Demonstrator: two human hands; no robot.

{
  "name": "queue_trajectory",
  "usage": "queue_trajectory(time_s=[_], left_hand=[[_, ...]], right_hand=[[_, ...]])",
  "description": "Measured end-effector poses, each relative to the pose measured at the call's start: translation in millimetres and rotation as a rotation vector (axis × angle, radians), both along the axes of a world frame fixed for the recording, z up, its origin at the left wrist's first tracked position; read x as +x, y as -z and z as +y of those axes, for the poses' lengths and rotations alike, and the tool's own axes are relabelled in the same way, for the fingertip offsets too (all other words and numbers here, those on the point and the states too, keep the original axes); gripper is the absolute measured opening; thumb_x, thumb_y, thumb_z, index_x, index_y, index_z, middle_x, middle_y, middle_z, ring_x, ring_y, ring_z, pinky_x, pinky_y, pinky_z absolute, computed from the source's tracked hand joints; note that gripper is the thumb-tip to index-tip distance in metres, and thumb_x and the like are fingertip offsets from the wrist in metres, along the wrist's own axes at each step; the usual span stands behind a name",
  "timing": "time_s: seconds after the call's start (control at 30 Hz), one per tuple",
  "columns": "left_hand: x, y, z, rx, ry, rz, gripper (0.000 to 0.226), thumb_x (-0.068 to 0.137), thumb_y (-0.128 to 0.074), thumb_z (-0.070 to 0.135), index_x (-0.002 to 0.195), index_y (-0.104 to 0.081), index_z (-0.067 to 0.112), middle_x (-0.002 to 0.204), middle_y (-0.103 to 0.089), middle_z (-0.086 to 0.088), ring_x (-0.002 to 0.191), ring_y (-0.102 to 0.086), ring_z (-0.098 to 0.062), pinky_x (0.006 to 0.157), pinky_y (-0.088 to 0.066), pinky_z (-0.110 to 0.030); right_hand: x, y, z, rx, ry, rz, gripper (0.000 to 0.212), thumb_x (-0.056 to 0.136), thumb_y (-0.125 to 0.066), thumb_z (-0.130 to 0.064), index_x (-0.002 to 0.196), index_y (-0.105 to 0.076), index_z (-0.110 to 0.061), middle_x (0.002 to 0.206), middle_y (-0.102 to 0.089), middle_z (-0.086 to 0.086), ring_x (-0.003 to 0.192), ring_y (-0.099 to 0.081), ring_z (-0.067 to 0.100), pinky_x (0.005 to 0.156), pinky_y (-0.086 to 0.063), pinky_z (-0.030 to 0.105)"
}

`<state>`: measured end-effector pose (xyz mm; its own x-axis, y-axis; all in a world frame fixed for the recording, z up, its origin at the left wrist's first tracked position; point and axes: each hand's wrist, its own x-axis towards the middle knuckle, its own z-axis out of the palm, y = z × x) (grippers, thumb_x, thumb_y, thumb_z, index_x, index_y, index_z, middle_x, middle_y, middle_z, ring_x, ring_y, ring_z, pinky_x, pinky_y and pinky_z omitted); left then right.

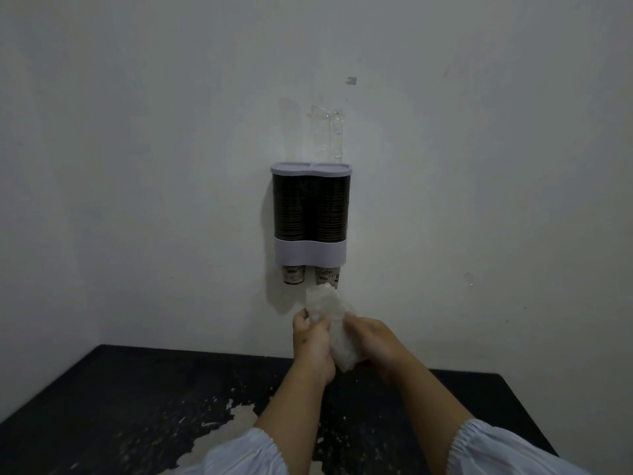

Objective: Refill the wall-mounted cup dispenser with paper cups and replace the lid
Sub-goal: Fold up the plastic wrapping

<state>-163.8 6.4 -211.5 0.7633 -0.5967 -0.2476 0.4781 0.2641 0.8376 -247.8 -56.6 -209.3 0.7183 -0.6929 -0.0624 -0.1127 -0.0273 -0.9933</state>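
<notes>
The left hand and the right hand are both closed around a crumpled, whitish translucent wrapper, the left gripping its near side with the fingers curled over, the right clasping the lower end from the other side. Whether any cups remain inside the wrapper cannot be told; it looks limp and blurred. It is held just below the dispenser, its upper end near the cup poking from the right chute; a second cup shows at the left chute.

The dispenser hangs on the wall, both dark tubes look packed with cups and the lid sits on top, so the refill seems close to done. The risks from here are small ones, as I judge it: the wrapper's top end could brush the right cup and drag it out of the chute, and the lid, if only laid on rather than pressed home, could tip off at a knock. A clear bracket stuck above the lid leaves little room for lifting it again.

Below the hands lies a black tabletop, scuffed, with a large pale patch where the coating has flaked away; it butts against the wall. The room is dim, the wall pale and blotchy, with a small mark high up
</notes>
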Motion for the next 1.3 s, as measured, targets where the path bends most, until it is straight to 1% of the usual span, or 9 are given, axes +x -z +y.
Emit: queue_trajectory(time_s=[0.13, 0.23, 0.33, 0.47, 0.67, 0.9, 1.03, 1.2, 1.3], left_hand=[[-1.4, 2.9, 6.1, -0.066, 0.015, 0.025, 0.028, 0.088, -0.055, 0.006, 0.114, -0.051, 0.017, 0.102, -0.064, -0.014, 0.091, -0.065, -0.032, 0.072, -0.056, -0.042], [-3.5, 5.6, 9.7, -0.080, 0.063, 0.030, 0.025, 0.092, -0.050, 0.008, 0.116, -0.059, 0.008, 0.102, -0.067, -0.018, 0.089, -0.067, -0.032, 0.070, -0.056, -0.041], [-8.1, 8.0, 11.1, -0.062, 0.104, -0.037, 0.027, 0.095, -0.043, 0.009, 0.116, -0.060, 0.010, 0.105, -0.068, -0.016, 0.094, -0.066, -0.032, 0.077, -0.056, -0.042], [-15.6, 5.2, 13.1, -0.121, 0.214, -0.045, 0.030, 0.096, -0.043, 0.020, 0.124, -0.056, 0.020, 0.116, -0.065, -0.014, 0.104, -0.062, -0.030, 0.088, -0.051, -0.045], [-16.0, 9.2, 13.1, -0.100, 0.333, -0.099, 0.044, 0.093, -0.043, 0.045, 0.130, -0.053, 0.022, 0.125, -0.060, -0.005, 0.115, -0.056, -0.020, 0.092, -0.048, -0.041], [-14.2, 16.5, 10.0, -0.083, 0.347, -0.164, 0.035, 0.095, -0.038, 0.043, 0.130, -0.042, 0.044, 0.124, -0.051, 0.008, 0.117, -0.045, -0.016, 0.096, -0.036, -0.041], [-11.1, 20.4, 4.2, -0.072, 0.324, -0.145, 0.035, 0.095, -0.040, 0.042, 0.129, -0.046, 0.034, 0.133, -0.051, -0.001, 0.124, -0.045, -0.022, 0.101, -0.039, -0.045], [-11.1, 22.4, 1.0, -0.075, 0.305, -0.010, 0.038, 0.094, -0.045, 0.039, 0.123, -0.056, 0.017, 0.115, -0.064, -0.012, 0.107, -0.059, -0.027, 0.082, -0.051, -0.041], [-12.3, 22.5, 0.6, -0.156, 0.290, 0.046, 0.034, 0.095, -0.045, 0.031, 0.120, -0.058, 0.012, 0.111, -0.068, -0.017, 0.100, -0.065, -0.030, 0.073, -0.055, -0.039]], right_hand=[[-0.4, 1.2, 0.7, -0.081, 0.019, 0.032, 0.034, 0.094, -0.048, -0.032, 0.075, -0.063, -0.009, 0.076, -0.068, 0.005, 0.069, -0.064, 0.014, 0.059, -0.048, 0.022], [3.2, 5.8, 2.4, -0.281, 0.088, 0.086, 0.014, 0.088, -0.059, -0.024, 0.089, -0.053, -0.011, 0.082, -0.055, 0.005, 0.069, -0.051, 0.013, 0.059, -0.041, 0.022], [4.6, 8.9, 3.5, -0.389, 0.180, 0.031, 0.030, 0.081, -0.068, -0.014, 0.098, -0.044, -0.018, 0.086, -0.048, 0.001, 0.071, -0.047, 0.011, 0.059, -0.041, 0.022], [7.8, 7.6, 4.2, -0.529, 0.141, 0.038, 0.017, 0.086, -0.060, -0.011, 0.099, -0.056, -0.021, 0.095, -0.059, 0.000, 0.080, -0.055, 0.013, 0.073, -0.049, 0.026], [8.1, 7.3, 4.6, -0.394, 0.045, -0.017, 0.030, 0.088, -0.058, -0.035, 0.116, -0.054, -0.022, 0.105, -0.059, -0.005, 0.087, -0.055, 0.001, 0.065, -0.042, 0.014], [-1.5, 5.0, -3.2, -0.481, -0.024, -0.029, 0.021, 0.094, -0.049, -0.016, 0.105, -0.058, -0.031, 0.097, -0.062, -0.014, 0.084, -0.056, -0.009, 0.062, -0.043, 0.003], [-2.7, 2.0, -2.3, -0.434, -0.097, -0.033, 0.026, 0.095, -0.045, -0.010, 0.099, -0.061, -0.031, 0.091, -0.062, -0.017, 0.075, -0.058, -0.013, 0.061, -0.042, 0.000], [-3.6, 0.5, -1.0, -0.246, -0.143, -0.070, 0.027, 0.096, -0.043, -0.011, 0.102, -0.061, -0.030, 0.098, -0.066, -0.012, 0.088, -0.061, 0.000, 0.068, -0.049, 0.010], [-5.5, 0.5, -2.0, -0.140, -0.118, -0.086, 0.024, 0.096, -0.044, -0.013, 0.108, -0.061, -0.026, 0.101, -0.069, 0.000, 0.093, -0.065, 0.017, 0.079, -0.054, 0.030]])
